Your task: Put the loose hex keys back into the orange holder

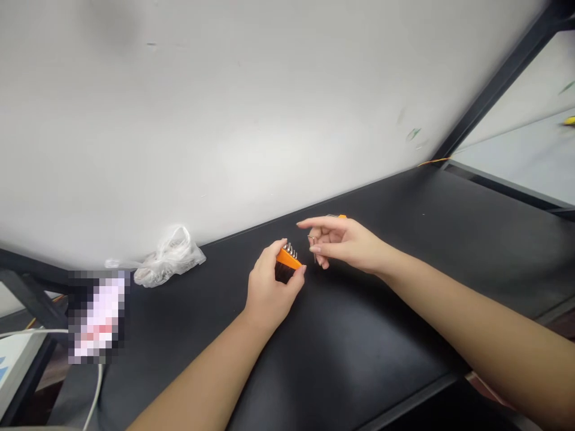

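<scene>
My left hand (269, 287) is wrapped round a small orange and black holder (287, 261) with several thin metal keys sticking up from its top. It holds the holder just above the black table (359, 335). My right hand (345, 242) is right beside it, forefinger stretched out, the other fingers curled round a thin bent metal key (312, 245). An orange tip (340, 216) shows just behind my right hand; what it belongs to is hidden.
A crumpled clear plastic bag (168, 257) lies at the table's back edge against the white wall. A white cable (94, 389) hangs at the left. A black frame post (503, 78) rises at the right, with another grey surface behind it.
</scene>
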